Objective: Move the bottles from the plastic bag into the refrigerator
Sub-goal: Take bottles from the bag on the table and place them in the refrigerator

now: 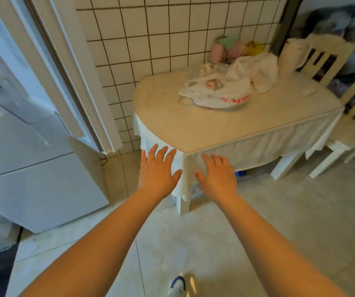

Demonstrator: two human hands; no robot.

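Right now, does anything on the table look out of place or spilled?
Nothing is spilled. The plastic bag lies slumped and crumpled on the table, its mouth gaping, beside a loose white cloth. Both hands are empty.

Plastic bag (216,93) on the table (193,125) — refrigerator (22,146) to its left.

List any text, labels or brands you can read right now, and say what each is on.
Nothing can be read.
White plastic bag on the table: red printing, too blurred to make out.
Refrigerator: no label or brand visible.
Pink and green packages against the tiled wall: no text legible.
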